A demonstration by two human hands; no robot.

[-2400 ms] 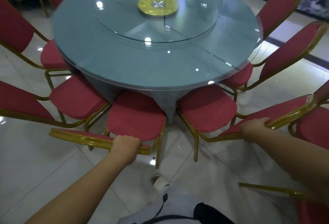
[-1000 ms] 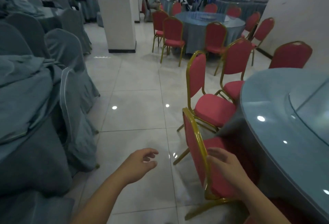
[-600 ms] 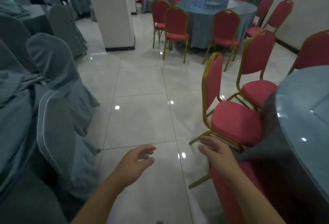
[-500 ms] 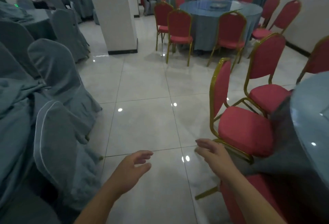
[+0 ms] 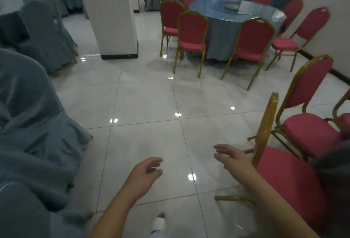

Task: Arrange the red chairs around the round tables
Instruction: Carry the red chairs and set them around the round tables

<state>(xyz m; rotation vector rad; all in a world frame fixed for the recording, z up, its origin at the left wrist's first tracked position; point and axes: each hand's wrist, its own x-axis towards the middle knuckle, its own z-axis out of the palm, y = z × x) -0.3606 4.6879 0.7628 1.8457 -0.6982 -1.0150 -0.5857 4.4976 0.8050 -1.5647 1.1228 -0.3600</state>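
Over the pale tiled floor (image 5: 147, 101), my left hand (image 5: 145, 171) hangs empty, its fingers loosely curled. My right hand (image 5: 233, 157) is empty too, fingers spread wide, just beside the gold back frame of the nearest red chair (image 5: 284, 177), which stands on my right. A second red chair (image 5: 306, 135) stands just beyond it. Farther off, a round table (image 5: 236, 10) draped in grey cloth has more red chairs (image 5: 251, 42) set around it, near a white pillar (image 5: 109, 14). Grey-covered chairs (image 5: 28, 124) crowd my left side.
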